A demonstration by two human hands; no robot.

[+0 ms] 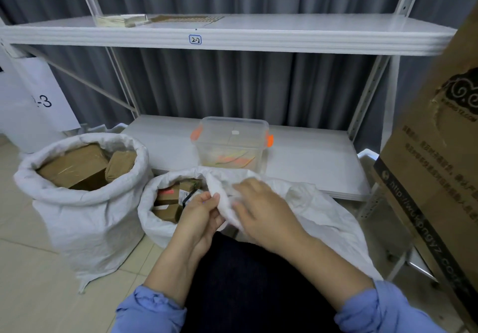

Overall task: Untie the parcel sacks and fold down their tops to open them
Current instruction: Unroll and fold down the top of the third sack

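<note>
The nearer sack (pixel 310 211) is white woven plastic, soft and crumpled, sitting on the tiled floor (pixel 23 268) right in front of the person's knees. Its mouth is open on the left side, where brown parcels (pixel 168 203) and a dark one show inside, and that part of the rim is already rolled down. The rest of the top is bunched into a loose fold that stands up in the middle. The left hand (pixel 199 216) pinches the edge of that fold between thumb and fingers; the right hand (pixel 261 211) is closed over the cloth just beside it, fingers curled into the fabric.

To the left, touching the first, stands a second sack (pixel 85 219) of the same white weave. It is upright, its top turned down into a thick collar, and brown boxes (pixel 77 167) fill it to the brim.

Behind both runs a low white shelf (pixel 310 167) holding a clear plastic tub (pixel 232 144) with orange clips. A large cardboard box (pixel 439 156) leans in at the right.
</note>
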